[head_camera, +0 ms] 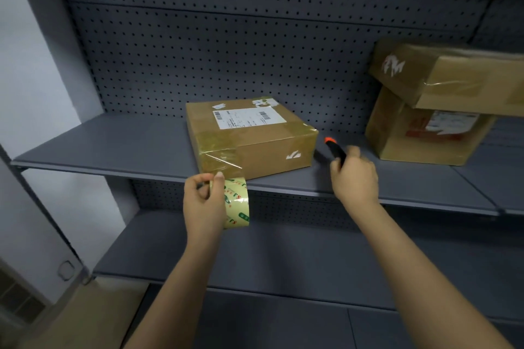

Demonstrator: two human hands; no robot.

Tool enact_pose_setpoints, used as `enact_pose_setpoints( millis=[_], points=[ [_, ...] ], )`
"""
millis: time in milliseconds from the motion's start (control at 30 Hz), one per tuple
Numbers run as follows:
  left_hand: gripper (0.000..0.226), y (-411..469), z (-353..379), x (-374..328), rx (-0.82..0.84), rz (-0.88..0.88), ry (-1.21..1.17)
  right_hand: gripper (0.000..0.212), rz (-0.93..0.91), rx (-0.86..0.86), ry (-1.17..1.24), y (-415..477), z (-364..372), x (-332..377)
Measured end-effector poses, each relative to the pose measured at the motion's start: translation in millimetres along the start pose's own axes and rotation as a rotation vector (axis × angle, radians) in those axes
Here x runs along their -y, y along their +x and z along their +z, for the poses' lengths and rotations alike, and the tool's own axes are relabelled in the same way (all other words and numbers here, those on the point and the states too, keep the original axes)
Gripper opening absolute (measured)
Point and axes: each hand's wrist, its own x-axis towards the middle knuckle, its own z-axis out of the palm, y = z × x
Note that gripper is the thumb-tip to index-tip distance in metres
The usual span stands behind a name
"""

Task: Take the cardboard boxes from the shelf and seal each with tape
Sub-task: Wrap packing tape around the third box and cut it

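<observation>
The left hand (202,201) grips a tape roll (236,202) below the taped box (249,136) on the shelf (113,144). The right hand (355,178) holds a black cutter (334,150) beside it.

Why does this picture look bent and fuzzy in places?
Head view: the wide lens bows the shelf; dim light, soft shadows; the right hand and its cutter are motion-blurred; the tape roll in the left hand is sharper; tape on the box glints.

A stockroom or parcel depot: grey steel shelving (113,144), pegboard backing (226,51), taped parcels (425,133) stacked at two o'clock.
</observation>
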Motion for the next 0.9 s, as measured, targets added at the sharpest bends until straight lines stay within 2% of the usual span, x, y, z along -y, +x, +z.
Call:
enact_pose_setpoints(
  millis=[67,167,333,433,533,667,900],
  points=[
    [0.018,-2,1,-2,-0.014,0.013,0.012,0.032,-0.058,-0.112,0.238,-9,-12,6],
    [0.014,-5,1,-5,-0.043,0.025,0.027,0.026,-0.223,-0.009,0.400,-23,-28,27],
    [0.013,-6,-1,-6,-0.085,0.050,0.076,0.028,-0.596,0.200,0.328,-40,-27,64],
    [0.011,-5,-1,-8,-0.116,0.067,0.111,0.029,-0.839,0.198,0.176,-42,-17,73],
    [0.010,-3,-4,-12,-0.132,0.061,0.155,0.031,-0.999,0.175,0.114,-37,-12,76],
    [0.010,0,-8,-12,-0.138,0.071,0.210,0.029,-1.112,0.126,0.041,-30,-11,84],
    [0.011,6,-9,-12,-0.150,0.072,0.264,0.030,-1.144,0.146,0.029,-23,-12,94]
  ],
)
